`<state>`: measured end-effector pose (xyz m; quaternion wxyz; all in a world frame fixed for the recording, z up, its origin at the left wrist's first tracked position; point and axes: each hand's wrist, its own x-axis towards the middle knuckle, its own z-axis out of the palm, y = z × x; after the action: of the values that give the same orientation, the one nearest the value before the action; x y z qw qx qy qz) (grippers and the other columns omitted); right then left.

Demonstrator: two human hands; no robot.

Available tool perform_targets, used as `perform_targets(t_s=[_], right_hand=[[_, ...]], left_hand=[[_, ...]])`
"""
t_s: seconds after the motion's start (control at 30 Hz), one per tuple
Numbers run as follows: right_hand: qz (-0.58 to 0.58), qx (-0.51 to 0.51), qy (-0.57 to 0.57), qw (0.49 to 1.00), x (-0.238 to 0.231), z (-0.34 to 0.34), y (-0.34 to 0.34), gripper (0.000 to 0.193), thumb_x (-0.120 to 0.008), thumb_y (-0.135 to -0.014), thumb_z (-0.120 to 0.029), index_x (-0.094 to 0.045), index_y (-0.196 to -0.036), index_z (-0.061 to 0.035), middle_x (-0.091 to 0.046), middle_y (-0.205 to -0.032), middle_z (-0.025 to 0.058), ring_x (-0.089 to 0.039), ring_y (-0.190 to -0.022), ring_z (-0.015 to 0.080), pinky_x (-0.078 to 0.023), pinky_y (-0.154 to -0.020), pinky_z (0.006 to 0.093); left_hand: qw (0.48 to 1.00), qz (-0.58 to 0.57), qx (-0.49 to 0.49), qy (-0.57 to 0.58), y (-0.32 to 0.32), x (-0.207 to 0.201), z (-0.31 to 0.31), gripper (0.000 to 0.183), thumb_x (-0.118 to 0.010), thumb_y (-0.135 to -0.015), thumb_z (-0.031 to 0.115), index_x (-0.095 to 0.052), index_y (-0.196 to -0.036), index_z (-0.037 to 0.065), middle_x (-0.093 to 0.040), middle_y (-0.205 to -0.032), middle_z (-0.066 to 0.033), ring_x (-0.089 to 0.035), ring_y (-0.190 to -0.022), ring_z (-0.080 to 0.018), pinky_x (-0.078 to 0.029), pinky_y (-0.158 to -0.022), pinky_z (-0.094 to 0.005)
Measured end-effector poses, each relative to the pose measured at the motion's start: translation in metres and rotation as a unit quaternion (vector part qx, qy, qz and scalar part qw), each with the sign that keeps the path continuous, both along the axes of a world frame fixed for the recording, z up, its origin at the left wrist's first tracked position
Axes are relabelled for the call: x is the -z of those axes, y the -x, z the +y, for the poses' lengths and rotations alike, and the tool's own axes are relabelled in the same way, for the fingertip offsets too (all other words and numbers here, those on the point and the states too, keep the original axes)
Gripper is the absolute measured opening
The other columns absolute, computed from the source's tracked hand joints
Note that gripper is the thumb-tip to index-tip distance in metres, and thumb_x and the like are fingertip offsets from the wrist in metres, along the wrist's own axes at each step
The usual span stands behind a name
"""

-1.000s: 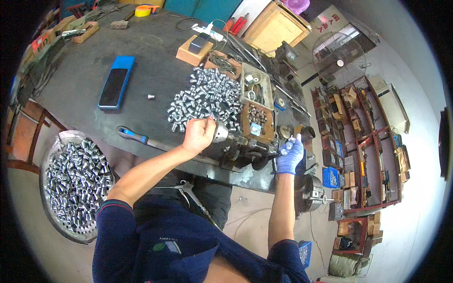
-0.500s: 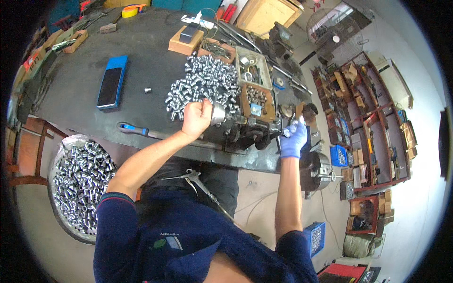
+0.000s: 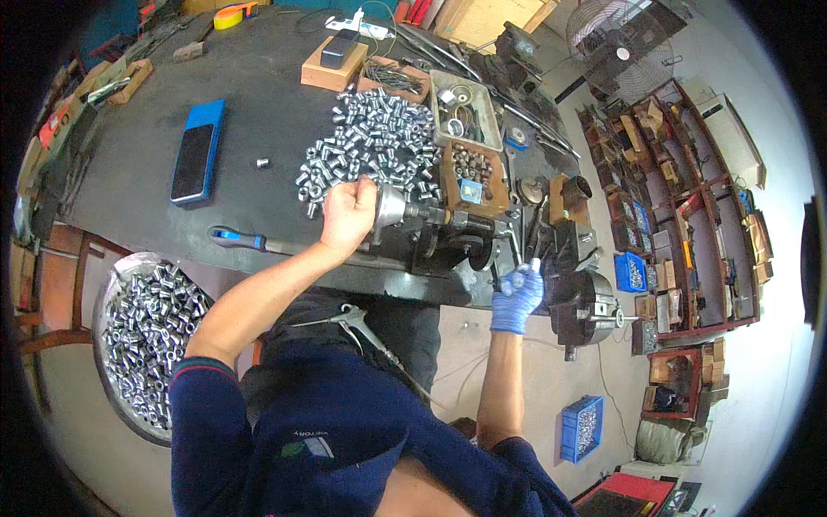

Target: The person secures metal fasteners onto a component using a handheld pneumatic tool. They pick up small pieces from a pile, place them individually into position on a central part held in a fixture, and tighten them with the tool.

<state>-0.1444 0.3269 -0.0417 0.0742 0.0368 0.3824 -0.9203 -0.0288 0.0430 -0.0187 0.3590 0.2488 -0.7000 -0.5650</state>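
Observation:
My bare left hand [image 3: 346,215] is closed against the left side of a silver, bell-shaped machine part [image 3: 393,207]. That part sits at the left end of a dark bench machine [image 3: 457,246] on the table's front edge. Right of the machine, my right hand [image 3: 519,295] wears a blue glove with its fingers curled in. What they hold, if anything, is hidden; a metal lever [image 3: 514,246] stands just beyond them. Behind my left hand lies a heap of short silver metal sleeves [image 3: 379,138].
A wooden box of small brownish parts [image 3: 472,164] and a pale tray [image 3: 444,82] stand behind the machine. A blue-handled tool [image 3: 237,239] and a blue-edged phone-like device [image 3: 196,151] lie left. A round pan of sleeves [image 3: 155,345] is lower left; a vise-like chuck [image 3: 586,310] is right.
My right hand has come down toward me and slightly left, away from the back of the machine. My left hand stays at the silver part, shifted only slightly in view.

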Motion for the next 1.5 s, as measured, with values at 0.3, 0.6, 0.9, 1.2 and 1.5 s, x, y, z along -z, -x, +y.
perform_targets(t_s=[0.3, 0.6, 0.9, 1.2, 1.5], right_hand=[[-0.057, 0.023, -0.123, 0.99, 0.015, -0.025, 0.038, 0.013, -0.058, -0.083, -0.017, -0.056, -0.073, -0.0092, -0.049, -0.057, -0.0039, -0.038, -0.039, 0.0049, -0.026, -0.033, 0.0159], [0.125, -0.377, -0.596, 0.698, 0.053, -0.029, -0.153, 0.038, -0.068, -0.073, -0.028, -0.062, -0.102, -0.0031, -0.065, -0.085, 0.0075, -0.061, -0.077, 0.0127, -0.047, -0.071, 0.0252], [0.104, -0.536, -0.417, 0.727, 0.104, -0.059, -0.145, 0.039, -0.069, -0.074, -0.029, -0.062, -0.093, 0.0042, -0.063, -0.08, 0.0081, -0.052, -0.075, 0.0114, -0.043, -0.068, 0.0288], [-0.09, -0.654, -0.242, 0.711, 0.004, -0.005, -0.136, 0.045, -0.062, -0.077, -0.028, -0.051, -0.111, -0.0003, -0.06, -0.069, 0.0058, -0.056, -0.054, 0.0117, -0.043, -0.045, 0.0211], [0.085, -0.527, -0.495, 0.686, -0.052, -0.016, -0.139, 0.052, -0.07, -0.073, -0.026, -0.052, -0.117, -0.0046, -0.062, -0.076, 0.0044, -0.051, -0.054, 0.0075, -0.044, -0.049, 0.0228]], left_hand=[[0.999, -0.023, 0.033, -0.001, -0.015, -0.011, -0.017, 0.048, -0.046, -0.088, 0.026, -0.046, -0.051, -0.004, -0.043, -0.04, -0.0082, -0.04, -0.037, -0.015, -0.032, -0.04, -0.0335], [0.899, -0.001, 0.172, -0.404, -0.123, 0.01, -0.002, 0.033, -0.052, -0.088, 0.033, -0.05, -0.092, 0.0, -0.051, -0.064, -0.0055, -0.051, -0.047, -0.0147, -0.051, -0.055, -0.0334], [0.853, 0.073, 0.236, -0.459, -0.165, 0.035, -0.009, 0.029, -0.052, -0.088, 0.02, -0.052, -0.105, -0.004, -0.058, -0.072, -0.0135, -0.063, -0.065, -0.0271, -0.054, -0.065, -0.0398], [0.867, 0.059, 0.224, -0.441, -0.181, 0.025, -0.002, 0.031, -0.053, -0.087, 0.017, -0.048, -0.109, -0.004, -0.061, -0.079, -0.0171, -0.064, -0.078, -0.0301, -0.053, -0.073, -0.0393], [0.964, -0.134, 0.231, 0.005, -0.179, 0.029, 0.013, 0.036, -0.068, -0.076, 0.014, -0.054, -0.104, -0.004, -0.063, -0.087, -0.016, -0.063, -0.076, -0.0236, -0.049, -0.069, -0.0307]])
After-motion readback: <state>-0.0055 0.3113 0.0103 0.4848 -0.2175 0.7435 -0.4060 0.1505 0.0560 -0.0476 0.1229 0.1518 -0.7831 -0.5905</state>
